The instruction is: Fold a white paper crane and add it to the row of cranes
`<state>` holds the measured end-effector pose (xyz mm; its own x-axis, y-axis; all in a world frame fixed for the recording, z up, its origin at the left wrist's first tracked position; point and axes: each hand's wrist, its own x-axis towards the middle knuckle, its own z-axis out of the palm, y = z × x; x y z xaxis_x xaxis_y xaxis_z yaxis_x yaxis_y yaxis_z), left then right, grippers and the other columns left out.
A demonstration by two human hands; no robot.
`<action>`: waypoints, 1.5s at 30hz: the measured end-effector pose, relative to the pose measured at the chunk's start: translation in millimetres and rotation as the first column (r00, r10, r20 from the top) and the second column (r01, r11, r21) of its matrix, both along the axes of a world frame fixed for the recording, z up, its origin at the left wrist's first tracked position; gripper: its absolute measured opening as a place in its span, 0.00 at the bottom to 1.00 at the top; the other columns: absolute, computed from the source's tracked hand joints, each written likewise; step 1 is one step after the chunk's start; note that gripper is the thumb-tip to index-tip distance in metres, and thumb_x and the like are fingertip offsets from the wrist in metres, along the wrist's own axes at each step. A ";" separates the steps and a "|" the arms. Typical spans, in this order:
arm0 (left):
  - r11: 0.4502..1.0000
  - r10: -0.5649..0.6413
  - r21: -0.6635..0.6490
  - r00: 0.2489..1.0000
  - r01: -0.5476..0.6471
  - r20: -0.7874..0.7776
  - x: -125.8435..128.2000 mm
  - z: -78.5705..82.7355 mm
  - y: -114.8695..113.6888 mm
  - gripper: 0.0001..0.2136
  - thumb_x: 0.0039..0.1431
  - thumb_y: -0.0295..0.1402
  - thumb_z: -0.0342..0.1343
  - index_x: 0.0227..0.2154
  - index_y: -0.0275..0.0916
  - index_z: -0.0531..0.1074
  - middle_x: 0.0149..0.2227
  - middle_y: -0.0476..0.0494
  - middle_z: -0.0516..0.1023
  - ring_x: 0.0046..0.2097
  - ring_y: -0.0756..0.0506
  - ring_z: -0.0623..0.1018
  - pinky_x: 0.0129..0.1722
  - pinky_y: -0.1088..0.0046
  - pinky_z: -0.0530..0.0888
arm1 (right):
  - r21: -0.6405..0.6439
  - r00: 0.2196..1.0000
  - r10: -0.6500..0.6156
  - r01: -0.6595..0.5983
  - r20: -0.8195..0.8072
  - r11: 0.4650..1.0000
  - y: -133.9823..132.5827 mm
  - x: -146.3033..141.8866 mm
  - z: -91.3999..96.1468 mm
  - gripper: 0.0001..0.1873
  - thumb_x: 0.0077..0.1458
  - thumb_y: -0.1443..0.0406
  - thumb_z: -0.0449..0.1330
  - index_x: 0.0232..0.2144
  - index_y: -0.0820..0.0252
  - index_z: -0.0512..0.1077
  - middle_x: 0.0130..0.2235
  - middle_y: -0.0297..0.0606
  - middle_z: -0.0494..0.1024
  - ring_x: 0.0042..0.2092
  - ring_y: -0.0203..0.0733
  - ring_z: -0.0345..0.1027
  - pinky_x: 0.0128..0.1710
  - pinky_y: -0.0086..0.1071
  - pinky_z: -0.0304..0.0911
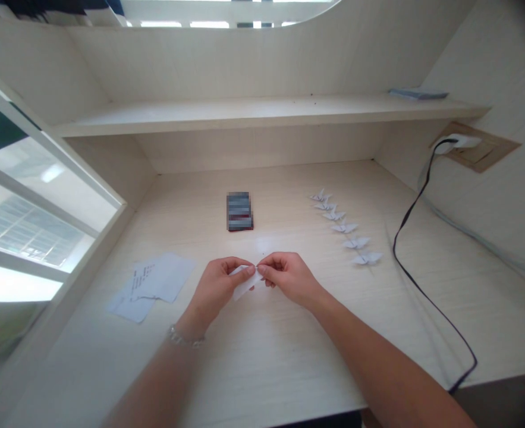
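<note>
Between my two hands is a small piece of folded white paper (243, 288), held just above the desk. My left hand (221, 283) pinches it with thumb and fingers; a bracelet circles that wrist. The fingertips of my right hand (289, 276) pinch the paper's right-hand tip, almost touching the left fingertips. Parts of the paper are hidden behind the fingers. Over to the right, several white folded paper cranes (344, 228) stand in a slanting row. Loose sheets of paper (168, 276), one bearing handwriting, overlap on the desk at the left.
A dark, pixelated phone-sized object (239, 211) lies beyond my hands. A black cable (407, 270) runs from a wall socket (485, 148) down over the desk's right side. Above the back of the desk (262, 362) is a shelf (262, 113); a window (34, 178) borders the left.
</note>
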<state>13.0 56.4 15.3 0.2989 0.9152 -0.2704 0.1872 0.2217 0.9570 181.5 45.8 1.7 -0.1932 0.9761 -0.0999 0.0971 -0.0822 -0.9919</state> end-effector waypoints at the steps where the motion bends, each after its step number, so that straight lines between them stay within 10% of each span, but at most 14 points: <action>1: 1.000 -0.005 -0.001 1.000 0.005 -0.013 -0.5 -0.6 0.0 0.14 0.48 0.41 0.58 0.29 0.33 0.74 0.24 0.44 0.77 0.24 0.49 0.71 0.22 0.77 0.64 | 0.002 1.000 -0.003 0.003 0.002 1.000 0.1 -0.1 0.2 0.07 0.48 0.64 0.58 0.27 0.64 0.73 0.23 0.34 0.72 0.23 0.33 0.64 0.24 0.27 0.60; 14: 0.999 0.002 0.049 0.991 0.005 -0.137 -1.1 -5.8 0.0 0.15 0.49 0.44 0.56 0.26 0.34 0.75 0.22 0.45 0.75 0.23 0.50 0.69 0.21 0.77 0.62 | -0.058 0.997 0.065 -0.062 0.047 0.996 -0.1 0.4 -1.3 0.09 0.49 0.62 0.57 0.28 0.64 0.73 0.22 0.35 0.72 0.23 0.33 0.64 0.24 0.27 0.60; 29: 0.984 0.036 -0.177 0.983 -0.004 0.180 -0.4 -1.4 0.4 0.15 0.46 0.42 0.59 0.23 0.32 0.74 0.23 0.43 0.75 0.23 0.50 0.71 0.22 0.76 0.62 | -0.080 0.999 0.053 -0.052 0.005 0.995 -1.2 -2.3 1.2 0.09 0.48 0.63 0.57 0.25 0.64 0.71 0.20 0.34 0.71 0.22 0.32 0.64 0.23 0.27 0.60; 45: 0.996 -0.056 0.069 0.998 0.058 -0.031 -3.9 2.6 -1.7 0.14 0.48 0.42 0.57 0.24 0.33 0.74 0.24 0.46 0.74 0.25 0.49 0.69 0.25 0.75 0.63 | -0.030 0.999 0.043 -0.042 0.033 0.999 -1.3 1.1 4.1 0.10 0.50 0.61 0.57 0.25 0.63 0.70 0.23 0.35 0.73 0.24 0.33 0.65 0.25 0.27 0.61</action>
